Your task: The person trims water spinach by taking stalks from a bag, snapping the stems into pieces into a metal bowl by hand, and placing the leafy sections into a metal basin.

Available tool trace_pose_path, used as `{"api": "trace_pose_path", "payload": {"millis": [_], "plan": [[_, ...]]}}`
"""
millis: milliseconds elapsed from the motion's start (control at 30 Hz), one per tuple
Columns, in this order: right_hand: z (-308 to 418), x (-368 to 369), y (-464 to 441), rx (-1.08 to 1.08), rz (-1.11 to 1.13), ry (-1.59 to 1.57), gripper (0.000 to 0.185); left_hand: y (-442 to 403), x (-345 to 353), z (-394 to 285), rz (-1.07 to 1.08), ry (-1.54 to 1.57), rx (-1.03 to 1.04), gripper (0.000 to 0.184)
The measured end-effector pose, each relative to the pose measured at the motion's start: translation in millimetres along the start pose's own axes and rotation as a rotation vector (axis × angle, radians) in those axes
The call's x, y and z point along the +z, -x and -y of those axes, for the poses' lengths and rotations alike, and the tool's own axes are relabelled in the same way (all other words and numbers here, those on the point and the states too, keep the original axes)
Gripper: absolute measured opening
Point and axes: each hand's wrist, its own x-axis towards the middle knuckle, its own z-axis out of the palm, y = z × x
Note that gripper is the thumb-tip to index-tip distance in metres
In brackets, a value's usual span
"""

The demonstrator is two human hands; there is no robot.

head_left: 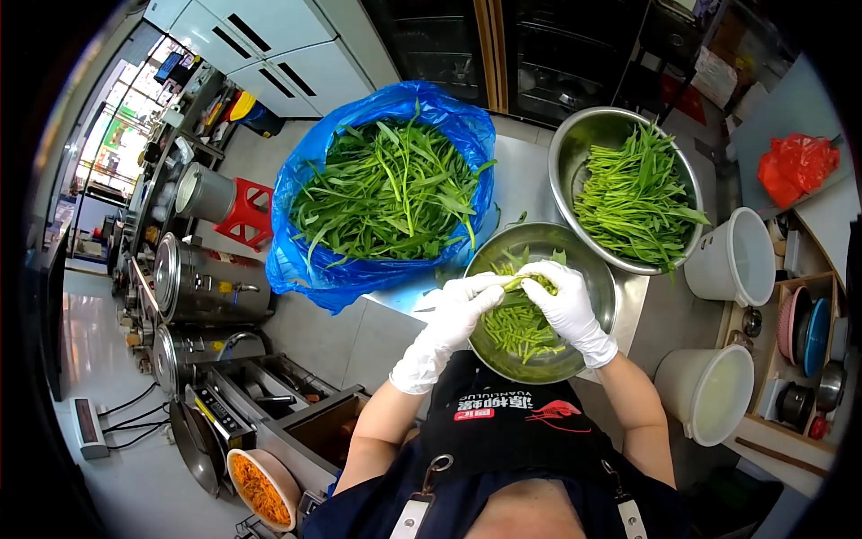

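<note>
Over the smaller steel bowl (pixel 597 274) my gloved hands are close together, fingers pinched. My left hand (pixel 458 310) and my right hand (pixel 564 301) both hold a green stem (pixel 515 283) between their fingertips. Short cut-looking stem pieces (pixel 516 332) lie in that bowl, with some leaves near its far side. At the upper left, an open blue plastic bag (pixel 471 135) is full of long leafy greens (pixel 386 193), resembling water spinach. A larger steel bowl (pixel 568 157) at the upper right holds a neat bundle of leafy stems (pixel 633 202).
The bag and bowls rest on a metal table (pixel 521 171). White buckets (pixel 709 395) stand at right, beside a shelf with pans (pixel 817 337). Large steel pots (pixel 206 278) and a red stool (pixel 247 216) are at left. A tub of orange shreds (pixel 260 490) sits lower left.
</note>
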Motion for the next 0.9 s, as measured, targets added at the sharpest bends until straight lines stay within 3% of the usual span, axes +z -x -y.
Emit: {"api": "trace_pose_path", "payload": {"millis": [333, 467, 567, 700, 800, 833, 900], "plan": [[-20.4, -8.7, 9.3, 0.264, -0.048, -0.115, 0.017, -14.3, 19.2, 32.0, -0.05, -0.323, 0.291, 0.026], [-16.6, -15.9, 3.8, 0.456, -0.14, -0.329, 0.011, -12.1, 18.7, 22.6, -0.022, -0.346, 0.229, 0.025], [-38.6, -55.9, -2.4, 0.41, -0.289, -0.509, 0.011, -6.7, 6.8, 30.6, 0.004, -0.379, 0.237, 0.027], [-24.8, -93.2, -2.1, 0.308, -0.239, -0.33, 0.011, -10.6, -2.4, 37.7, 0.091, -0.901, 0.175, 0.038], [-25.1, -109.8, 4.1, 0.252, -0.179, -0.276, 0.01, -20.0, -14.8, 45.2, -0.198, -0.996, 0.071, 0.033], [-30.3, -110.2, 7.4, 0.241, -0.188, -0.312, 0.009, -28.5, -19.5, 50.2, -0.336, -0.973, 0.14, 0.031], [-43.3, -111.2, 13.8, 0.216, -0.192, -0.328, 0.009, -43.4, -25.8, 62.6, -0.483, -0.432, -0.085, 0.033]]}}
